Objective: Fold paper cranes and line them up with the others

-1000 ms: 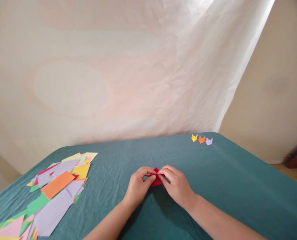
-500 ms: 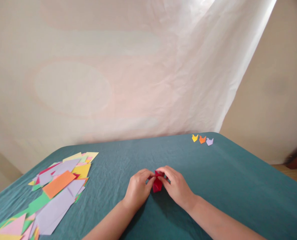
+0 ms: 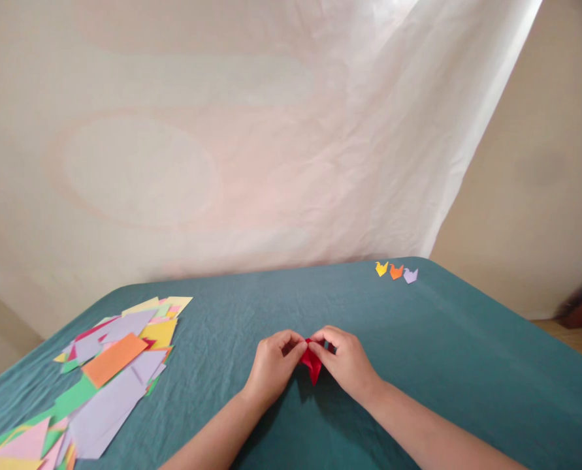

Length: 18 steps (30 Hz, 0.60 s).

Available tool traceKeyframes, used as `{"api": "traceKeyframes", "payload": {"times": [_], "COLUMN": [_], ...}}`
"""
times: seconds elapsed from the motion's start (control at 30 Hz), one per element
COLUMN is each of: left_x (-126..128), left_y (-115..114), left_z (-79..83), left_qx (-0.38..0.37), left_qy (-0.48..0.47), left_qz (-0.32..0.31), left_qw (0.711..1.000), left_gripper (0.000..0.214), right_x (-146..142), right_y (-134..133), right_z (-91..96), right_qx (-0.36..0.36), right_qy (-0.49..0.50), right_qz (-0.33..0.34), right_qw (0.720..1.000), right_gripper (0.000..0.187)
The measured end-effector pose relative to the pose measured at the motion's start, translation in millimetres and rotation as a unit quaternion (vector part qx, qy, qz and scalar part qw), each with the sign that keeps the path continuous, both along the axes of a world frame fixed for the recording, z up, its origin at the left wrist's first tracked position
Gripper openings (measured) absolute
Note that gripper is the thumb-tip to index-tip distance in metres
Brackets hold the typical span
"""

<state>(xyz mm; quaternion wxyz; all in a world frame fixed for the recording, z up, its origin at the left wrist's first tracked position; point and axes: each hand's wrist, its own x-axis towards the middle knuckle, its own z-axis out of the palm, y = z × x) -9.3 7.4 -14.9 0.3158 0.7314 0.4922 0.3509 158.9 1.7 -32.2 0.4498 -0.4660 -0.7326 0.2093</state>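
A small piece of folded red paper is held between my two hands above the middle of the table. My left hand pinches its upper left edge between thumb and index finger. From the other side, my right hand pinches the top of the same paper, the two sets of fingertips nearly meeting. A pointed end hangs down toward me. The upper part of the fold is hidden behind the fingers.
On the left lies a loose heap of coloured paper sheets. Three folded paper birds, yellow, orange and lilac, lie at the far right of the teal-covered table. A pale cloth hangs behind.
The red paper has been turned or refolded, so a narrow point now faces down where a broader, blunt end showed. Both hands keep their pinch and have barely shifted.
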Motion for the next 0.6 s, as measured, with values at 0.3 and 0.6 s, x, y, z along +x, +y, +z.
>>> {"api": "traceKeyframes", "payload": {"times": [0.3, 0.6], "left_x": [-1.2, -5.3], "left_y": [-1.6, 2.8], "left_z": [-0.1, 0.5], "left_qx": [0.046, 0.002], "left_qy": [0.054, 0.059], "left_qz": [-0.013, -0.055], "left_qw": [0.997, 0.997], "left_gripper": [0.017, 0.018], "right_x": [-1.5, 1.3], "right_y": [-0.7, 0.0], "right_z": [0.2, -0.9], "right_qx": [-0.027, -0.008], "right_qy": [0.021, 0.008], "right_qz": [0.019, 0.026], "right_qw": [0.999, 1.0], "right_gripper": [0.012, 0.012]}}
